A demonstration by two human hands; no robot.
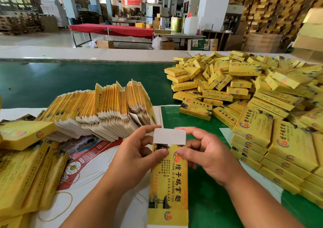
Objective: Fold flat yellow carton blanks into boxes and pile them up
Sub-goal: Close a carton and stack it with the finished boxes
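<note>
Here, both hands (167, 155) pinching carton (168, 184)

Two bare forearms reach forward side by side, wrists level. The left hand (138, 150) and right hand (202, 154) face each other, fingers curled, thumbs on top, pinching the upper end of a carton (168, 175).

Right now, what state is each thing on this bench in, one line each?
Carton blank: held upright, far flap open.
Left hand: pinches the blank's left edge.
Right hand: pinches its right edge.
Flat blanks: unfolded, leaning in rows.
Folded boxes: closed, heaped loosely.
</note>
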